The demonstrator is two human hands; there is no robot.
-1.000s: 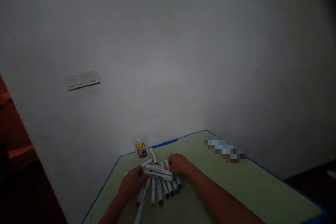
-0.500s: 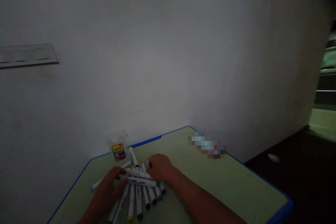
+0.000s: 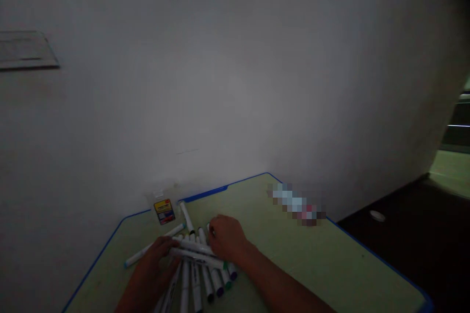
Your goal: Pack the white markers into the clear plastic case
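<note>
From my console, the head feed shows a loose pile of white-barrelled markers point(image 3: 196, 286) on a green-topped bench point(image 3: 293, 259) with a blue edge, close to the corner where it meets a pale wall point(image 3: 235, 83). Most of the markers lie side by side and fan toward the near side, with purple, green and dark caps visible at their ends.

Two crosswise markers point(image 3: 194, 250) lie across that fan. My left hand point(image 3: 149, 269) is at their left end, its fingers point(image 3: 165, 244) curled over them. My right hand point(image 3: 227, 239) is at their right end, its fingers bunched together and pressing down on the pile. On this dim feed I cannot tell whether either grip is clamped on a marker or only resting against it.

A single marker point(image 3: 152, 247) with a pale blue cap points out to the left, just beyond my left hand. Another marker point(image 3: 186, 217) angles up toward a clear plastic packet point(image 3: 164, 211) with a yellow label, which lies by the wall just beyond the pile. Farther right along the bench's far edge sits a pixelated object point(image 3: 297, 204) that I cannot make out.
</note>
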